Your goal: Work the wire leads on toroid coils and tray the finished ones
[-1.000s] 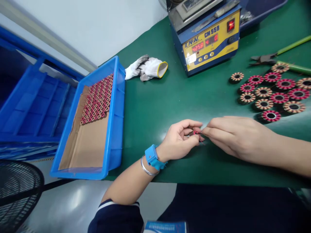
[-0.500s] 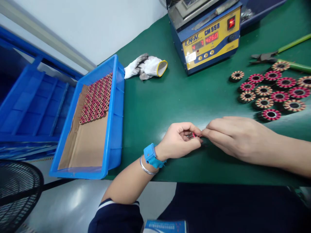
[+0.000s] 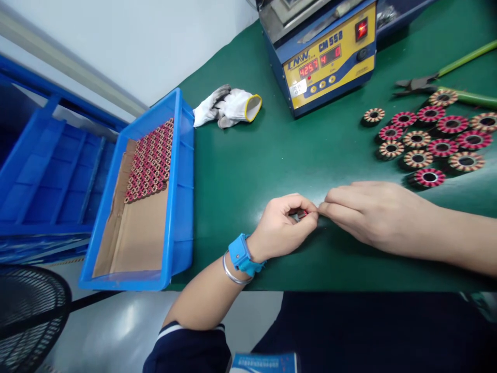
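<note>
My left hand (image 3: 281, 225), with a blue strap at the wrist, is closed around a small wound stator core (image 3: 302, 213). Only a bit of its red and metallic edge shows between thumb and forefinger. The fingers of my right hand (image 3: 373, 215) are pinched together and meet the left fingertips at the core's right side. Whatever thin piece they grip there is too small to make out. To the right, beyond my right hand, several similar cores with red or copper-coloured windings (image 3: 420, 178) stand on the green table (image 3: 248, 171).
Green-handled cutters (image 3: 421, 83) lie behind the loose cores. A blue and yellow CM 558 unit (image 3: 330, 57) with lit digits stands at the back. White gloves (image 3: 233, 106) lie left of it. A blue bin (image 3: 182, 207) holds rows of cores on cardboard. A black fan (image 3: 31, 316) is lower left.
The camera view has shifted slightly. The left fingers have closed further over the core, so less of it shows. The digits on the unit's display differ.
</note>
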`<state>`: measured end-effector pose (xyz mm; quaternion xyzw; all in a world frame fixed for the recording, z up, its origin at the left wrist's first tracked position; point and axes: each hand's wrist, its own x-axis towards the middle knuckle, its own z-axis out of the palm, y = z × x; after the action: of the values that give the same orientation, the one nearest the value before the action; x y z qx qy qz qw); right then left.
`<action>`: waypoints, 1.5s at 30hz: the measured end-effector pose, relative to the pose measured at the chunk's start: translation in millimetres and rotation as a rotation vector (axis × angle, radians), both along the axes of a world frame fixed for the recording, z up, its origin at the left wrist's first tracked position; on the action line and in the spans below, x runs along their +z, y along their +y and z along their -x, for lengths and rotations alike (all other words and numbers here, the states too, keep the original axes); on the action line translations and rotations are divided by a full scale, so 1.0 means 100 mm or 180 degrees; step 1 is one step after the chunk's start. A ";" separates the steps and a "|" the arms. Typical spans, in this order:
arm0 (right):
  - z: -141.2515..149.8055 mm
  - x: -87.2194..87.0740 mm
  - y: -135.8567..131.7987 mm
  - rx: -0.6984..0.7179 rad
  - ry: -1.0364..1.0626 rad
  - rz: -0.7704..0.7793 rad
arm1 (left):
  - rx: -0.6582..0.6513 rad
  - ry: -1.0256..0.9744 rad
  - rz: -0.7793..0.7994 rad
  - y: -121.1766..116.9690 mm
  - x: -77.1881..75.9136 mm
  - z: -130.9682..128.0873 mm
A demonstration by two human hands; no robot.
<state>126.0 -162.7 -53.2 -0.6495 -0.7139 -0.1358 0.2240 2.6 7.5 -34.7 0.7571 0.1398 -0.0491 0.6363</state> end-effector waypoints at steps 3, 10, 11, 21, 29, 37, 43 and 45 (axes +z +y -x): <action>0.01 -0.01 0.00 -0.0008 0.0025 -0.0016 | -0.0038 -0.0066 -0.0068 -0.01 0.00 0.01; -0.12 0.02 -0.03 -0.0149 0.0703 0.0100 | -0.0016 0.0025 0.0069 0.00 0.03 0.01; -0.15 0.03 -0.04 -0.0173 0.1000 0.0091 | -0.0006 0.0066 0.0115 0.01 0.03 0.01; -0.11 -0.03 0.06 0.0185 0.2086 0.0372 | 0.0215 0.0178 0.0289 -0.01 -0.01 0.00; -0.10 0.00 0.11 -0.0081 0.2375 0.0130 | 0.0523 0.0196 0.0397 -0.01 -0.03 -0.01; -0.04 -0.07 0.14 -0.0168 0.2237 -0.0362 | 0.0947 0.0144 0.0587 0.02 -0.06 -0.06; 0.00 -0.09 0.14 -0.0101 0.2201 -0.0384 | 0.0956 0.0095 0.0623 0.02 -0.07 -0.05; 0.01 -0.09 0.13 -0.0078 0.2204 -0.0367 | 0.0945 0.0085 0.0614 0.03 -0.07 -0.05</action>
<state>125.4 -149.4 -62.3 -0.6518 -0.5789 0.0498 0.4875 8.0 10.2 -41.9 0.6629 0.2531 0.0220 0.7043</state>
